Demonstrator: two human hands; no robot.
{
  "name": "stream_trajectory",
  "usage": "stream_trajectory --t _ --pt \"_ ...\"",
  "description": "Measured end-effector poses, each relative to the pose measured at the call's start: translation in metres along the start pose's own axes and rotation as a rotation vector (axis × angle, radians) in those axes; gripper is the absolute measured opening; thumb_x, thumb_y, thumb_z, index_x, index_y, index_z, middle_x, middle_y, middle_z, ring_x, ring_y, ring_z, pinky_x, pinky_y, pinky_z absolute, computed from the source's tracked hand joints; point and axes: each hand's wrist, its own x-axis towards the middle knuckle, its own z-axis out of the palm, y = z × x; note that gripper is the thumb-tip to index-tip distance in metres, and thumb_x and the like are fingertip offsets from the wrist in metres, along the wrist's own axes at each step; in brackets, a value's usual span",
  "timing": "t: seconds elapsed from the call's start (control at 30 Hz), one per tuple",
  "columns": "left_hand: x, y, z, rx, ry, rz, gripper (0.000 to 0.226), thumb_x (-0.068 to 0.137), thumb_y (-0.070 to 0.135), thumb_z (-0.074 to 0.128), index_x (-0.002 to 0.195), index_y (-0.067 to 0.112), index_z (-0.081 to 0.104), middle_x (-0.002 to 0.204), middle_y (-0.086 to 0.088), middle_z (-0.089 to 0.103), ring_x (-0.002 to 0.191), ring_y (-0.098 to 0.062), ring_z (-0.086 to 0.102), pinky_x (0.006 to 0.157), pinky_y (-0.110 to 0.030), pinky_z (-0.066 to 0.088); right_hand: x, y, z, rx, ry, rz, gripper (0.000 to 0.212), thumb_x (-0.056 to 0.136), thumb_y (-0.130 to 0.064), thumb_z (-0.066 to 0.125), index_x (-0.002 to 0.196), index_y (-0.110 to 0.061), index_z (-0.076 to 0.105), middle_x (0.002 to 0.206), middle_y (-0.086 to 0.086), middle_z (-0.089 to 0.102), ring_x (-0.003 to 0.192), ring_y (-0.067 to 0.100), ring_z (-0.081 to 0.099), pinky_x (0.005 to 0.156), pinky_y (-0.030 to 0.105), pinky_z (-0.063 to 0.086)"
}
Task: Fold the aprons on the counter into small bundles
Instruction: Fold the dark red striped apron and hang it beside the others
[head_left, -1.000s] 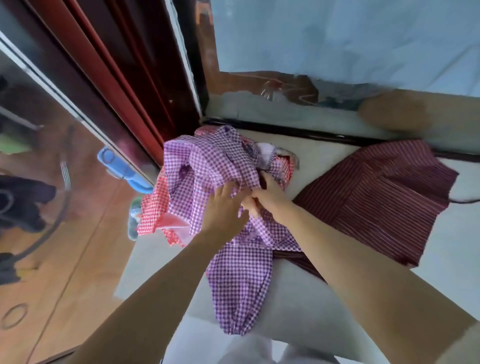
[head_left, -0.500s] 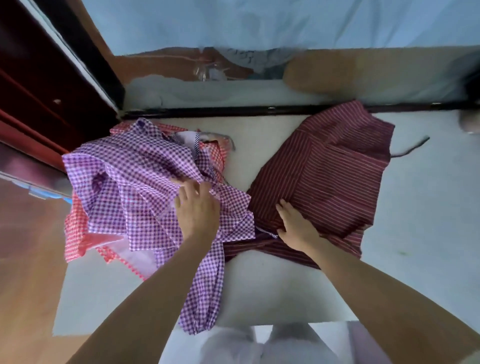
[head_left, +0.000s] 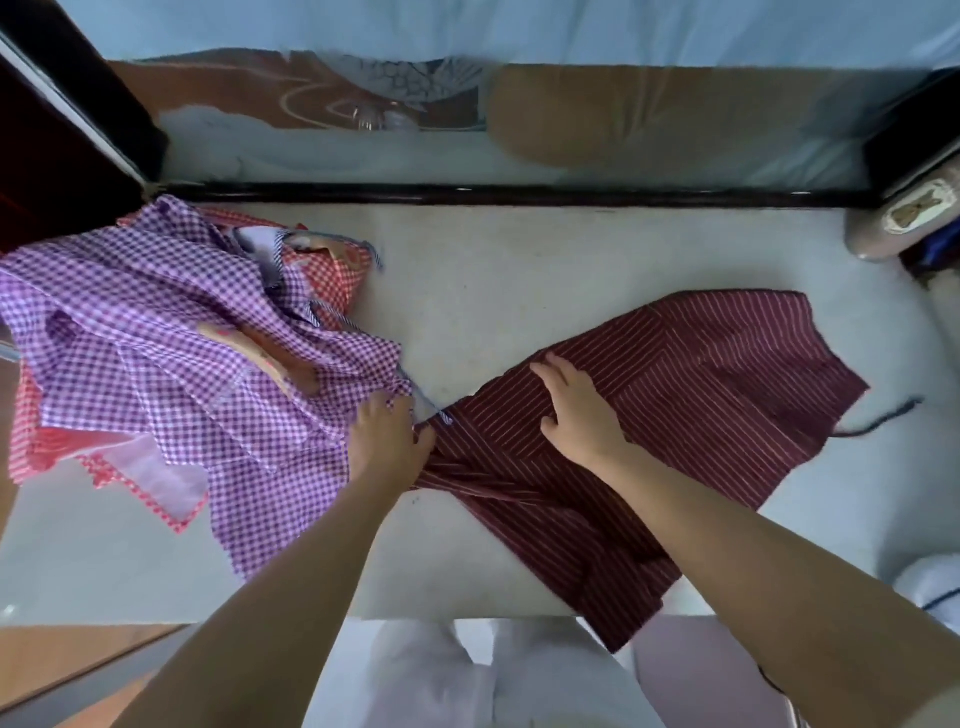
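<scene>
Right hand (head_left: 576, 415) has moved off the purple apron (head_left: 156, 338) onto the maroon apron (head_left: 727, 374), fingers (head_left: 546, 365) spread flat; left hand (head_left: 387, 441) pinches the purple edge. Maroon folding likely next.

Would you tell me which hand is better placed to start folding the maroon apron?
Right, I think. The right hand lies flat on the maroon apron, fingers straight, ready to pin or fold it. The left hand is at the edge of the purple apron, fingers curled into that cloth.

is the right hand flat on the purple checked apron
No, the right hand lies flat on the maroon striped apron; the left hand grips the purple checked apron.
</scene>
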Motion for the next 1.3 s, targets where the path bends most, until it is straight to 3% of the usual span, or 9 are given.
stream_trajectory --t 0.17,0.37,0.5,0.63,0.87,0.97,1.07,1.17,1.3 --pt "-0.012 0.026 0.015 0.121 -0.137 0.057 0.086 0.083 0.049 0.065 0.152 0.021 0.022 0.152 -0.004 0.033 0.141 -0.028 0.022 0.114 -0.046 0.022 0.002 0.013 0.011 -0.248 -0.219 0.023 0.107 0.086 -0.015 0.071 0.156 -0.025 -0.010 0.160 0.010 0.012 0.126 0.028 0.046 0.090 0.038 0.053" --pt "-0.035 0.036 0.027 0.169 0.013 -0.229 0.091 0.072 0.048 0.077 0.143 0.016 0.031 0.141 -0.012 0.028 0.128 -0.033 0.032 0.106 -0.047 0.035 -0.012 0.020 0.014 -0.505 -0.104 -0.021 0.042 0.089 -0.041 0.067 0.119 -0.013 0.057 0.108 0.005 0.061 0.095 0.023 0.062 0.074 0.032 0.042" --pt "-0.039 0.046 0.026 -0.206 0.170 -0.514 0.092 0.076 0.053 0.074 0.138 0.001 0.030 0.134 -0.020 0.038 0.121 -0.038 0.043 0.097 -0.049 0.042 -0.012 0.023 -0.005 -0.371 0.023 -0.010 0.033 0.092 -0.046 0.061 0.098 -0.013 0.061 0.092 0.004 0.068 0.082 0.024 0.066 0.062 0.032 0.040" --pt "-0.031 0.058 0.010 -1.039 -0.247 -0.640 0.077 0.085 0.068 0.054 0.120 0.000 0.059 0.108 -0.013 0.068 0.094 -0.026 0.064 0.087 -0.040 0.051 -0.016 0.012 -0.017 -0.285 0.168 -0.136 0.039 0.090 -0.052 0.057 0.095 -0.014 0.064 0.084 0.006 0.068 0.080 0.028 0.066 0.061 0.033 0.040" --pt "-0.041 0.075 -0.003 -1.424 -0.108 -0.487 0.027 0.094 0.009 0.054 0.119 0.005 0.062 0.102 -0.012 0.071 0.085 -0.021 0.067 0.069 -0.030 0.052 -0.057 -0.018 -0.002 0.161 -0.141 -0.570 0.038 0.087 -0.049 0.054 0.073 -0.015 0.065 0.094 0.002 0.059 0.087 0.017 0.056 0.081 0.031 0.045" --pt "-0.061 0.063 -0.008 -1.556 -0.085 -0.432 0.020 0.096 0.003 0.047 0.105 0.006 0.064 0.078 -0.003 0.067 0.060 -0.011 0.064 0.049 -0.022 0.050 -0.072 -0.024 0.000 0.365 -0.094 -0.396 0.020 0.089 -0.029 0.046 0.099 -0.016 0.057 0.124 0.003 0.049 0.110 0.017 0.051 0.093 0.031 0.043" --pt "-0.087 0.041 -0.007 -1.688 -0.064 -0.378 0.019 0.099 0.002 0.043 0.100 0.010 0.060 0.070 0.001 0.059 0.060 -0.010 0.055 0.053 -0.026 0.048 -0.089 -0.028 0.013 0.071 -0.108 -0.184 0.057 0.089 -0.017 0.054 0.142 -0.013 0.034 0.145 0.008 0.040 0.125 0.027 0.049 0.099 0.041 0.044" --pt "-0.113 0.018 0.002 -1.796 -0.022 -0.326 0.022 0.099 -0.001 0.041 0.111 0.006 0.058 0.083 -0.004 0.063 0.074 -0.017 0.058 0.064 -0.031 0.050 -0.113 -0.039 0.034 -0.317 -0.065 -0.028 0.048 0.091 -0.030 0.054 0.134 -0.011 0.043 0.125 0.010 0.055 0.114 0.031 0.055 0.089 0.040 0.044" --pt "-0.152 -0.010 0.006 -1.801 0.146 -0.438 0.023 0.098 -0.001 0.043 0.099 0.013 0.061 0.074 0.004 0.066 0.059 -0.007 0.062 0.051 -0.022 0.048 -0.156 -0.048 0.065 -0.326 0.098 0.029 0.023 0.099 -0.018 0.046 0.119 -0.010 0.053 0.115 0.009 0.059 0.100 0.029 0.064 0.078 0.038 0.049"
